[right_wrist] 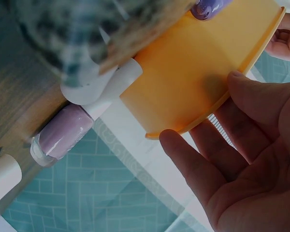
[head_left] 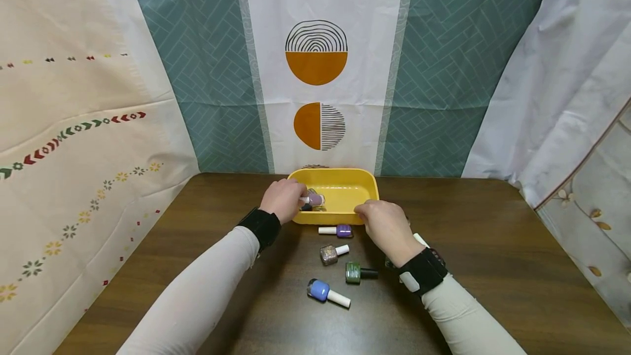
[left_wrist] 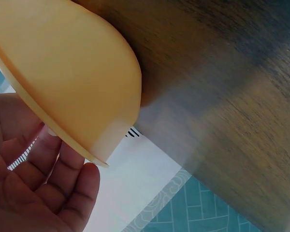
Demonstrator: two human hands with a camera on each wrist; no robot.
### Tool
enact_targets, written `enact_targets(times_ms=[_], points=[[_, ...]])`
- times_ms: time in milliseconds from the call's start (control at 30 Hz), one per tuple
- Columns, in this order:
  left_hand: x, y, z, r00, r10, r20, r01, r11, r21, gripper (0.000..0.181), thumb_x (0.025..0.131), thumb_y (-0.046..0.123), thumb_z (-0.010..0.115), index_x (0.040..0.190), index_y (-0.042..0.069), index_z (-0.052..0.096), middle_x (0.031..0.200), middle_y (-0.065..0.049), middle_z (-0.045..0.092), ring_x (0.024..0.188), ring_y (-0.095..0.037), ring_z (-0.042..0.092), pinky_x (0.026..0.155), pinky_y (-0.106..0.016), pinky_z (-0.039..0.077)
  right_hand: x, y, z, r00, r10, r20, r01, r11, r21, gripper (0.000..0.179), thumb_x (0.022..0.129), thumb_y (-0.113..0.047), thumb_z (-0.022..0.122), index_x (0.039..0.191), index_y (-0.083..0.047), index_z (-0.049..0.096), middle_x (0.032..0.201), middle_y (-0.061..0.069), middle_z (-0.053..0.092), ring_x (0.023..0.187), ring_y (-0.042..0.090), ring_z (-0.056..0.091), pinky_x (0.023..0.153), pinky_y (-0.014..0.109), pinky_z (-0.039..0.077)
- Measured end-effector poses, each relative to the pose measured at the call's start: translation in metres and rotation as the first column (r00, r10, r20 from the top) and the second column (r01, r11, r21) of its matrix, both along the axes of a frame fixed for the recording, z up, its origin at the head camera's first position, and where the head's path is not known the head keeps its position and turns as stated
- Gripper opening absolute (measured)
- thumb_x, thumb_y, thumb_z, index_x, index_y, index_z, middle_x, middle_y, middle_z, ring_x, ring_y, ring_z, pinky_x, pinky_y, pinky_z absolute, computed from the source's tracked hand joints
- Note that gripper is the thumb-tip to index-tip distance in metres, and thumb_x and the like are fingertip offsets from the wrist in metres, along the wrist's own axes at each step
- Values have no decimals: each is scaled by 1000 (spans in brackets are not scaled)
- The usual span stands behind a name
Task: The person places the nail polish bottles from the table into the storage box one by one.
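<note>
A yellow plastic tray (head_left: 352,218) sits at the back of the table. My left hand (head_left: 283,200) reaches over its left end and pinches a mauve nail polish bottle (head_left: 316,200) by the white cap; the rim hides the fingertips in the left wrist view. Under that bottle lie other bottles, partly covered. My right hand (head_left: 389,229) grips the tray's front right rim, thumb outside and fingers inside, as the right wrist view shows. Just in front of the tray lies a purple nail polish (head_left: 344,230).
Nearer on the table lie a glitter nail polish (head_left: 327,255), a green one (head_left: 353,272) with a black cap and a blue one (head_left: 319,290). My right arm partly covers more bottles, including a pinkish one (right_wrist: 65,133). Patterned cloth (head_left: 315,70) hangs behind the table.
</note>
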State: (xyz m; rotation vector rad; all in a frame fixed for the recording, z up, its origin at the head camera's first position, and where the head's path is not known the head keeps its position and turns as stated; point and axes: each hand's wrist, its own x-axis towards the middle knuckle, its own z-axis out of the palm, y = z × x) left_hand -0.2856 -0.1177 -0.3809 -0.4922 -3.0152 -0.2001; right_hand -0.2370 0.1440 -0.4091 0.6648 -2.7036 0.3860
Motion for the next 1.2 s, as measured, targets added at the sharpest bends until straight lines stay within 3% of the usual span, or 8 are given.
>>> enact_targets(times_ms=[367, 667, 967, 1200], points=[[0, 4, 2, 999, -29, -35, 27, 998, -48, 6, 97, 12, 87, 103, 11, 87, 95, -4, 78, 85, -26, 62, 87, -45, 55, 1, 1, 0, 1000, 8, -10, -8, 1000, 9, 11, 97, -6, 85, 108, -8, 85, 95, 8, 80, 83, 25, 73, 85, 46, 63], [2, 6, 6, 1000, 8, 3, -8, 999, -40, 5, 97, 14, 88, 101, 12, 87, 93, -2, 78, 86, -27, 59, 84, -44, 45, 0, 1, 0, 1000, 11, -24, -11, 1000, 11, 9, 98, -6, 84, 106, -8, 85, 93, 7, 79, 83, 25, 73, 82, 46, 63], [1, 8, 7, 999, 19, 26, -18, 998, -60, 9, 99, 21, 86, 100, 13, 88, 84, 0, 76, 90, -29, 61, 100, -52, 45, 0, 1, 1, 1000, 15, -23, -15, 1000, 6, 9, 99, -6, 83, 107, -8, 85, 93, 7, 79, 84, 25, 74, 82, 47, 63], [-1, 8, 6, 999, 24, 48, -21, 998, -65, 10, 101, 22, 84, 96, 14, 87, 74, 3, 70, 89, -28, 61, 101, -54, 43, 1, 1, 1, 1000, 10, -18, -10, 1000, 8, 8, 99, -6, 83, 107, -8, 85, 93, 7, 79, 83, 25, 74, 83, 47, 63]])
